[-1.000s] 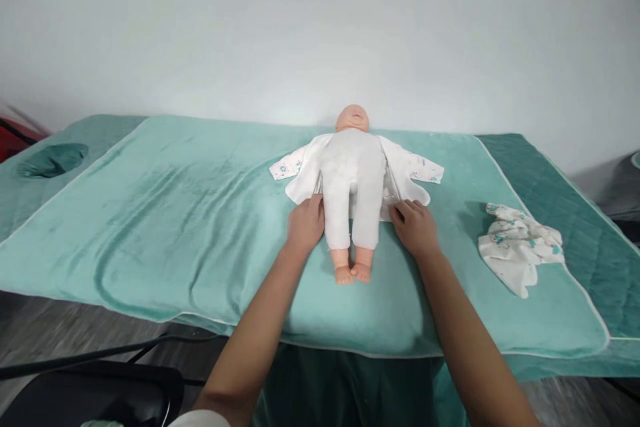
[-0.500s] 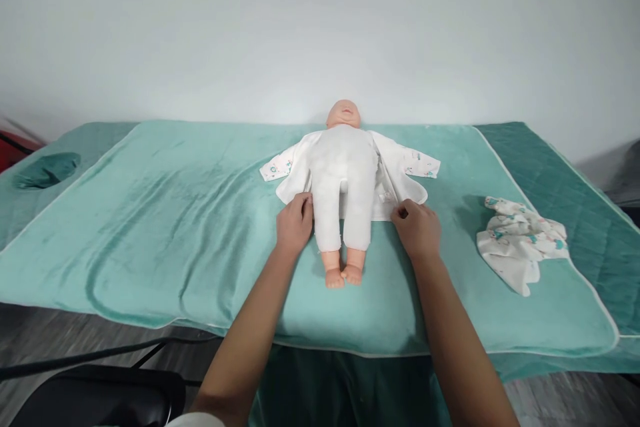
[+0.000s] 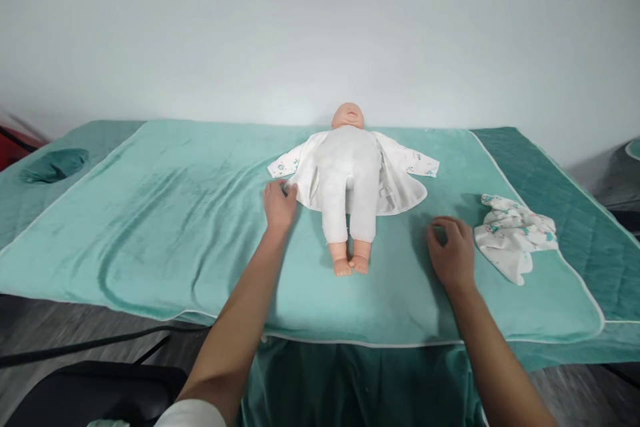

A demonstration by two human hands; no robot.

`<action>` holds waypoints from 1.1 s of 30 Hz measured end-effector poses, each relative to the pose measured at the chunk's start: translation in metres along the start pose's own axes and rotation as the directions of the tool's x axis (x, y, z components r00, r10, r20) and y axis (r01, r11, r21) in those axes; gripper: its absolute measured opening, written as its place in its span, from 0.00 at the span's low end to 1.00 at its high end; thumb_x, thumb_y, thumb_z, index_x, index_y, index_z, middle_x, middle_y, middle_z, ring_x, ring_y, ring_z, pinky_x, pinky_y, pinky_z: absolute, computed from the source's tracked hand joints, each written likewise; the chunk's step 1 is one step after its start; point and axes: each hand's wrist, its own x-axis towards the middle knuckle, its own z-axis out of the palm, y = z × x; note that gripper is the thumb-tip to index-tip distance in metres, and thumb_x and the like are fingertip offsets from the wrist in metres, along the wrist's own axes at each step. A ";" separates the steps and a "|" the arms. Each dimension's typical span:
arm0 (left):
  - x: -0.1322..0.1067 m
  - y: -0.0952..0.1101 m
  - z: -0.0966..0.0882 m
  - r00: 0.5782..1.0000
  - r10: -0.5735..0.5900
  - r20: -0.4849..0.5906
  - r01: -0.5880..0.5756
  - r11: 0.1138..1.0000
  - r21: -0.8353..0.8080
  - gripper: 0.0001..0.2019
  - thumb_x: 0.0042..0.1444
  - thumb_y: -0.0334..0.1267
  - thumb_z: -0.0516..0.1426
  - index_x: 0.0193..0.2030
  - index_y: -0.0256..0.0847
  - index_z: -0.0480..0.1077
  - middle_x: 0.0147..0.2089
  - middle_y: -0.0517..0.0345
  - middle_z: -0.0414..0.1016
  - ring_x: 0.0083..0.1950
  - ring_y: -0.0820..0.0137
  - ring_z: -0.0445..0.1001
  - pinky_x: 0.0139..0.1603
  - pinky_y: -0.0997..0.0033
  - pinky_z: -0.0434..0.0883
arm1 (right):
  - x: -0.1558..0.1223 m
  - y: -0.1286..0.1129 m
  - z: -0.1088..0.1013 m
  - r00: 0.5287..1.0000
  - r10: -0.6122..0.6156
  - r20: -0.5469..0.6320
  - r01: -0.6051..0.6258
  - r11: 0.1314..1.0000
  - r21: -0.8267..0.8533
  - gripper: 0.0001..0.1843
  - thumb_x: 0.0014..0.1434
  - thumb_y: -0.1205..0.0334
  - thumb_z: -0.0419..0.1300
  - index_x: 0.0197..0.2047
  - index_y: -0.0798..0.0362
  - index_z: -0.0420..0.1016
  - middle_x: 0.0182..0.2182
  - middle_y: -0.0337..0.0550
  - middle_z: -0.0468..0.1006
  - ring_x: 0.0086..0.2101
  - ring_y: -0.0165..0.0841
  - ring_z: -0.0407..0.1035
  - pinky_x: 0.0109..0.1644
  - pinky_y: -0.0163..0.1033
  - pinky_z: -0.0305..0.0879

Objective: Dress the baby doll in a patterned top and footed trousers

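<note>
A baby doll (image 3: 349, 157) with a white cloth body lies on its back, head toward the wall and bare feet toward me. Its arms are inside the sleeves of a white printed baby shirt (image 3: 407, 195), which lies spread open beneath its back. At the shirt's left front corner is my left hand (image 3: 280, 205), thumb and fingers closed about the fabric edge. My right hand (image 3: 454, 250) is apart from the shirt, over the sheet, with fingers loosely curled, thumb apart and nothing held. Closest to it lies a crumpled printed baby garment (image 3: 517, 237).
A light green sheet (image 3: 200, 213) covers the padded bed, whose face hole (image 3: 55, 165) is at the far left. The white wall (image 3: 320, 47) rises behind. A black chair (image 3: 100, 390) stands at the lower left.
My right hand has let go of the shirt's hem and moved right, toward the crumpled garment. My left hand has shifted up and left, away from the doll's leg, to the shirt's corner.
</note>
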 end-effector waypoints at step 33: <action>-0.074 0.128 -0.058 0.695 0.544 0.471 0.088 0.585 -0.806 0.27 0.60 0.47 0.61 0.64 0.46 0.62 0.66 0.49 0.68 0.65 0.61 0.69 0.64 0.60 0.68 | 0.079 -0.139 -0.065 0.776 0.067 0.627 -0.628 0.168 0.760 0.12 0.46 0.60 0.62 0.37 0.48 0.73 0.30 0.37 0.74 0.30 0.33 0.66 0.32 0.38 0.62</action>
